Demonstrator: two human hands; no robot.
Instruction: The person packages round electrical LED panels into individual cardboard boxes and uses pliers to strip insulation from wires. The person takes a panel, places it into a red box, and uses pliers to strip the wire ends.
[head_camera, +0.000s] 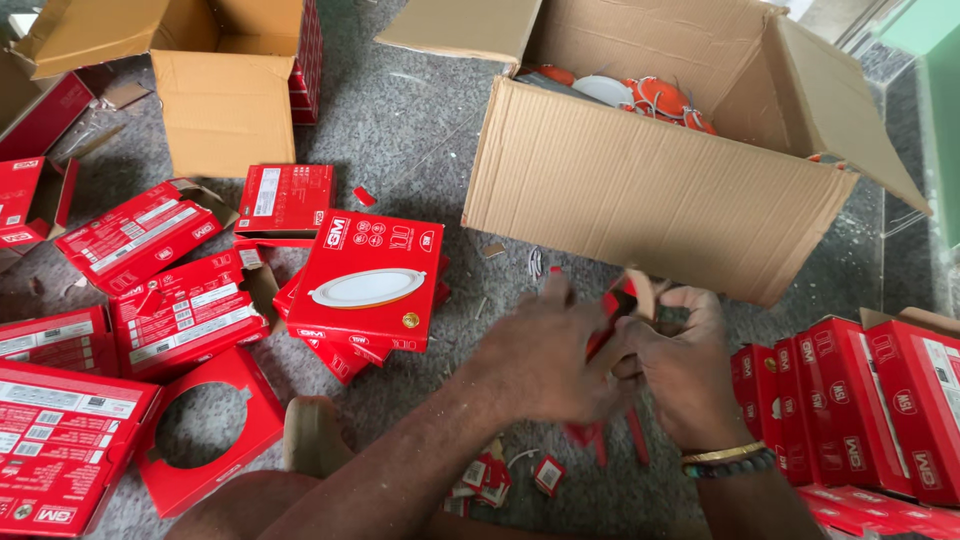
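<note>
Head view: a small red carton (612, 310) is gripped between the left hand (540, 360) and right hand (685, 375); emptied cartons (180, 310) are strewn left, sealed cartons (860, 410) remain stacked right.

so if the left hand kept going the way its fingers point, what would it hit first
Most likely the right hand, which it already meets over a small red carton that both grip. The left hand is motion-blurred, so its exact heading is unclear; beyond them stands the big cardboard box.
</note>
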